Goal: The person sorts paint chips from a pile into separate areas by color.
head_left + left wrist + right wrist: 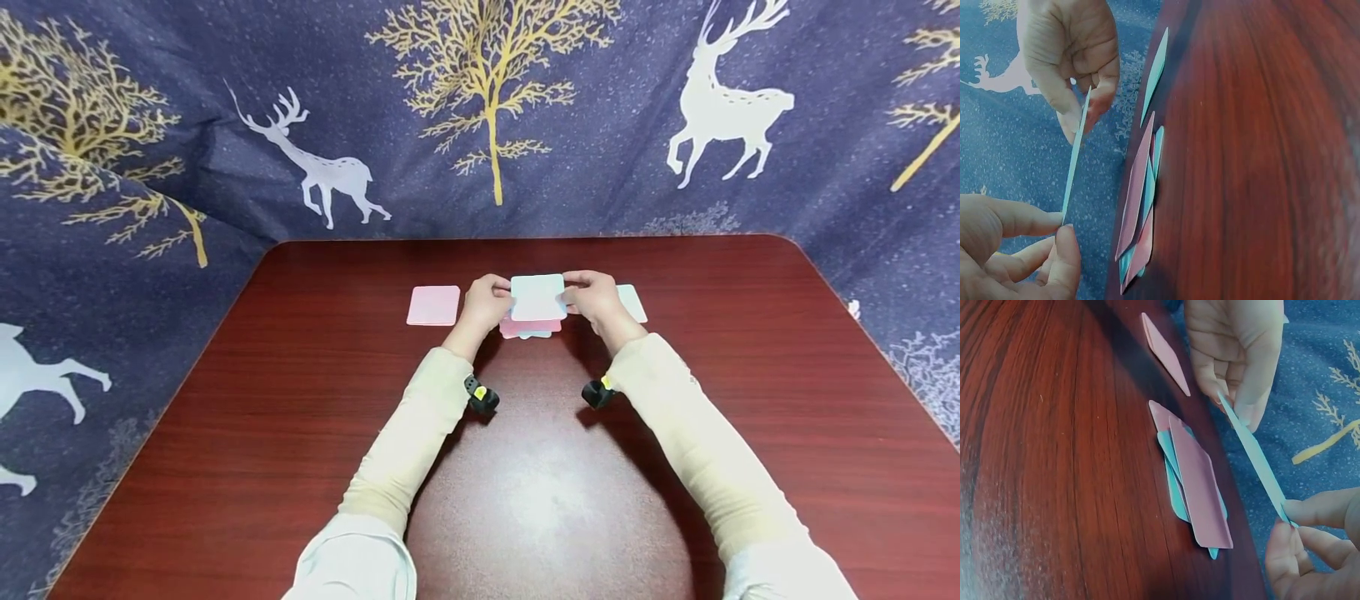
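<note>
A light blue square card [537,297] with rounded corners is held up between both hands, above a loose pile. My left hand [485,302] pinches its left edge between thumb and fingers. At the opposite edge, my right hand [596,300] pinches it the same way. Seen from the left wrist, the raised card [1075,164] shows nearly edge-on, apart from the pile. That pile mixes pink and blue cards lying askew over one another, with a pink card [1194,487] on top.
Left of the pile lies a neat stack of pink cards [433,305]. To the right, a light blue card [632,303] lies on the table, partly hidden by the right hand in the head view. The dark red wooden table [300,400] ends at a patterned blue cloth [600,125] behind.
</note>
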`<state>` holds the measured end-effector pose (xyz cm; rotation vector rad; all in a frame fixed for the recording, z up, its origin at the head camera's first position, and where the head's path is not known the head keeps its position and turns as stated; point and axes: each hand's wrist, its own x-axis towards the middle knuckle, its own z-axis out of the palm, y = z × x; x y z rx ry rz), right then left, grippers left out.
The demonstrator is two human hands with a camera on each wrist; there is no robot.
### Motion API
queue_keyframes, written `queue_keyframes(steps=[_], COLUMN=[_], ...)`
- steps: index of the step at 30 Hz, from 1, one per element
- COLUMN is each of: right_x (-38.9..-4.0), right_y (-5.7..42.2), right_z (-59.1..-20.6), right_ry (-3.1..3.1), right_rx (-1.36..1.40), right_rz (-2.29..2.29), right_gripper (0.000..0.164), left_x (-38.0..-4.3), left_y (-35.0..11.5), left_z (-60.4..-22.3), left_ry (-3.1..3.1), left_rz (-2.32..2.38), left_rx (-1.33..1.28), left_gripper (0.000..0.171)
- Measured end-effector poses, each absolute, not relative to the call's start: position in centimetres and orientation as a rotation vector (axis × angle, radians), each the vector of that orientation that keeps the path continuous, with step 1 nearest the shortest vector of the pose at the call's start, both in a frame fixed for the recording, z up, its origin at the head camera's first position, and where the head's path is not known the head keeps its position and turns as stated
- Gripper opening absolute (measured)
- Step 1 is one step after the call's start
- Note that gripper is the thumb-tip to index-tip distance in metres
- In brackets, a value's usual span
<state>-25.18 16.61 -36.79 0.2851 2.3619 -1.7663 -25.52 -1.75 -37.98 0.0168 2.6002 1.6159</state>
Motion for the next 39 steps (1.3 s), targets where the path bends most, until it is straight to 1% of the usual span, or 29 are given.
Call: queue_keyframes(steps=[10,21,39], right_x=[-24.4,-24.3,-23.7], right_y=[18.9,20.8,23.1], right_z=[-36.6,-36.3,-35.9], right_ry=[2.444,2.474,2.455], right_rx=[0.381,0.463,0.499], right_rz=[-1.740,-1.760,-1.774], right_gripper=[0.042,0.037,0.041], left_x=[-25.3,-25.3,-25.5], left_y=[0.8,3.0,5.4], left_z=[-38.7,-38.6,-38.1], left_ry=[2.469,2.467,2.391], left_rz=[1.870,1.893,1.897], left_rx=[0.003,0.014,0.110], left_gripper=[0.028,0.028,0.030])
